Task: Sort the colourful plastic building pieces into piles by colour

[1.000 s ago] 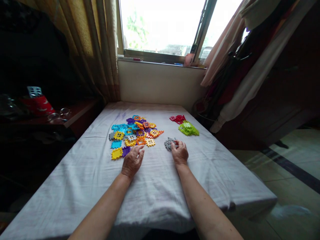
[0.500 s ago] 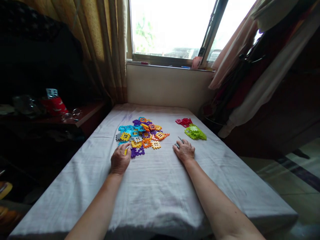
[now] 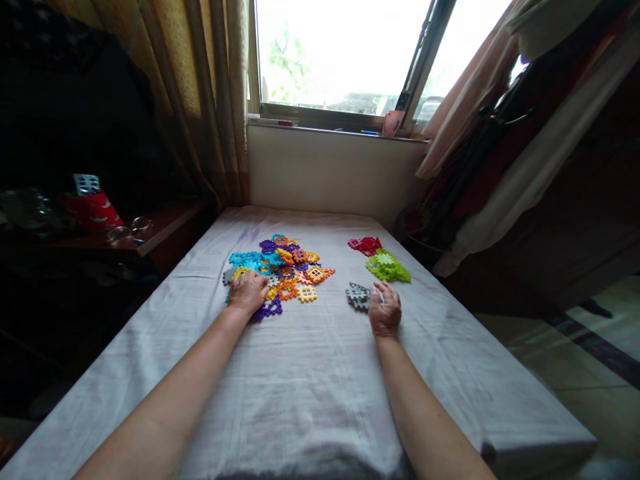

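Observation:
My left hand lies over the near left side of a mixed pile of plastic interlocking pieces. Its fingers are bent down on the pieces, and whatever is under them is hidden. A grey piece and a purple piece show around it. On the right, my right hand rests at the edge of a small grey stack of pieces, its fingers loosely curved and apart, with nothing seen in them. Beyond it sit a green heap of pieces and a red heap of pieces.
A pale cloth covers the table. To the left, a dark side table holds a red container and eyeglasses. A pink cup stands on the window sill. Clothes hang at the right.
My left hand has moved forward onto the pile, and the yellow piece at its fingers is out of sight. My right hand has shifted right and back, uncovering the grey stack.

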The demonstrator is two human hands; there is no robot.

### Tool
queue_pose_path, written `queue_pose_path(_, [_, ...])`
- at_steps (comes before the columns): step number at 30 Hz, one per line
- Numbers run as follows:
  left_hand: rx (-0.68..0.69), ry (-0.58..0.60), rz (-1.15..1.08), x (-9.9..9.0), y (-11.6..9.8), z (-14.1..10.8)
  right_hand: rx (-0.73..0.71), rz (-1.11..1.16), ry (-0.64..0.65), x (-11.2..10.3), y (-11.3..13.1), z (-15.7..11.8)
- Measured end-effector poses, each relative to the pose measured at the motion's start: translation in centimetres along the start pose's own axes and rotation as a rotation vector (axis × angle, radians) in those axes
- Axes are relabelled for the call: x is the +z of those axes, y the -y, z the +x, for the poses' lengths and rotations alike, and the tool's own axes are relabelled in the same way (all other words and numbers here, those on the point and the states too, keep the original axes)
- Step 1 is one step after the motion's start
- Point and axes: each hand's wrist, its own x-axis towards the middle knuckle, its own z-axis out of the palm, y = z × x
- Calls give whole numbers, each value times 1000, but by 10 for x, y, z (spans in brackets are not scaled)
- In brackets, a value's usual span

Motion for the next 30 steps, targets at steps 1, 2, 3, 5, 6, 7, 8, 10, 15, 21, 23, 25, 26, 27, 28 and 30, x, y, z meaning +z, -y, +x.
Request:
queue_pose_path(1, [16,0,0,-1,0,1,9,24,-22,-1,-3,2])
queue_pose_path(2, [29,-2,-1,-3,-1,1,5,42,-36,-2,-4,3])
queue_pose_path(3, [38,-8,-1,-5,-1,0,-11,56,-45,-3,-2,3])
queue_pose_path(5, [42,-30,0,-12,-4,-4,-72,72,-35,-5,7,1])
queue_pose_path(6, [40,-41,3,-15,-6,-8,-111,77,-15,-7,14,-2])
queue_pose_path(7, [39,-57,0,-17,-8,-14,-152,84,12,-8,23,-6])
queue_pose_path(8, [42,-84,-14,-18,-10,-20,-193,93,43,-10,32,-11])
queue_pose_path(10, [57,-164,-97,-18,-16,-35,-286,131,108,-12,53,-22])
queue_pose_path(15, [40,-270,-402,-4,-34,-70,-496,270,381,-9,96,-51])
queue_pose_path(21, [112,-212,-546,1,-51,-81,-422,369,538,-1,112,-73])
queue_pose_path(23, [110,-189,-567,1,-52,-82,-394,371,526,-1,109,-71])
queue_pose_path(25, [88,-178,-574,1,-50,-82,-338,355,458,-4,99,-62])
queue_pose_path(26, [75,-182,-572,1,-49,-82,-298,339,392,-7,90,-54])
queue_pose_path(27, [66,-190,-564,1,-48,-82,-247,314,307,-11,78,-44])
queue_pose_path(28, [61,-200,-551,1,-47,-82,-193,280,212,-15,63,-33])
queue_pose_path(30, [63,-223,-507,1,-47,-82,-65,156,28,-25,28,-12])
